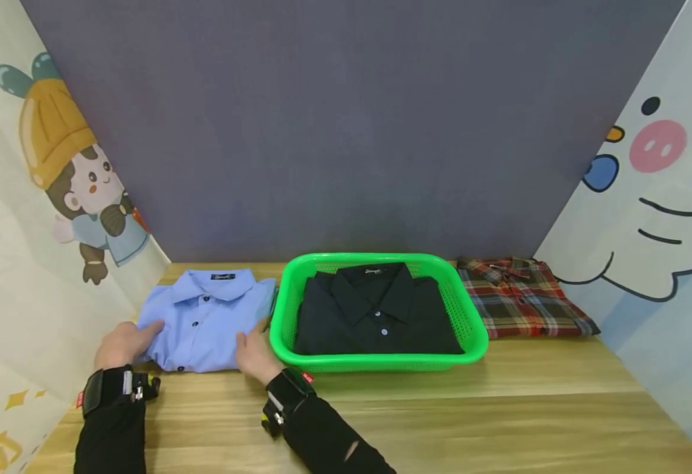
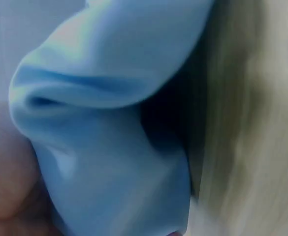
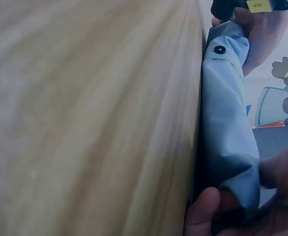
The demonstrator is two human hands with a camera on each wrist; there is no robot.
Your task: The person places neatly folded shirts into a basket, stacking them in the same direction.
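A folded light-blue shirt (image 1: 203, 322) lies at the left of the table, collar toward the back wall. My left hand (image 1: 123, 343) grips its left edge, thumb on top of the cloth. At the opposite edge my right hand (image 1: 257, 352) pinches the shirt beside the green basket (image 1: 375, 362). In the right wrist view, fingers of the right hand (image 3: 286, 189) curl round the end of the folded shirt (image 3: 227, 113). The left wrist view shows bunched blue cloth (image 2: 119, 162) close up, with part of the left hand (image 2: 8, 172) against it.
Inside the green basket is a folded black shirt (image 1: 351, 329). A folded plaid shirt (image 1: 517, 303) lies right of the basket. A dark grey wall (image 1: 346, 131) stands behind the wooden table (image 1: 500, 408), with cartoon-printed walls at both sides.
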